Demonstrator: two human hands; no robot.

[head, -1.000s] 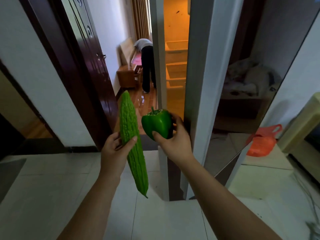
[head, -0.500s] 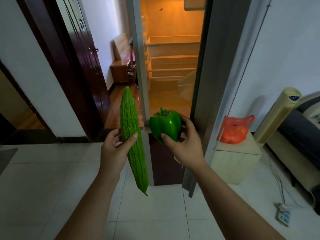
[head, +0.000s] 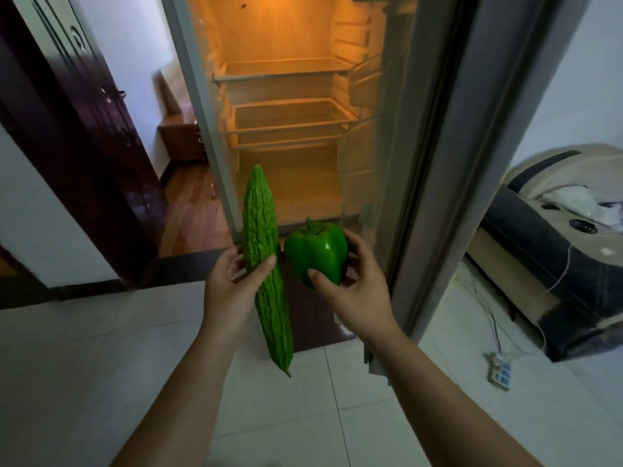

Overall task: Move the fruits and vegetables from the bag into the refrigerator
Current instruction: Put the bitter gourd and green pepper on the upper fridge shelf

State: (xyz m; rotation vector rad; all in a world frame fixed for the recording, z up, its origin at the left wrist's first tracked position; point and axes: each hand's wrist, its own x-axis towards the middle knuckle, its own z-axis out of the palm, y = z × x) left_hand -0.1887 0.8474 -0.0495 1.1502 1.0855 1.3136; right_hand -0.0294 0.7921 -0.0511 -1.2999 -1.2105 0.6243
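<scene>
Head view: the refrigerator [head: 286, 67] stands open and lit, its shelves straight ahead of and above both hands. I can spot no produce on the shelves in view, so by my judgement the loading has barely begun. Two vegetables are out of the bag and in the air, none of them stowed yet. The bag itself is out of shot, so how much is left in it I cannot tell.

The left hand [head: 232, 284] grips the bitter gourd [head: 266, 257] around its middle, thumb across the front and fingers wrapped behind. The gourd stands nearly upright, its blunt end well above the hand and its pointed tip hanging well below it.

The right hand [head: 354, 291] cups the green bell pepper [head: 317, 254] from below and behind, thumb pressed on the front and fingers curled around the far side, stem pointing up. The pepper sits just right of the gourd, close to touching; whether they actually meet, I cannot say.

Both vegetables are short of the fridge opening, with the lower compartment just beyond the fingertips. The fridge door [head: 455, 163] stands open to the right of the right hand. What's left, as I read it, is to reach forward and set both down inside.
</scene>
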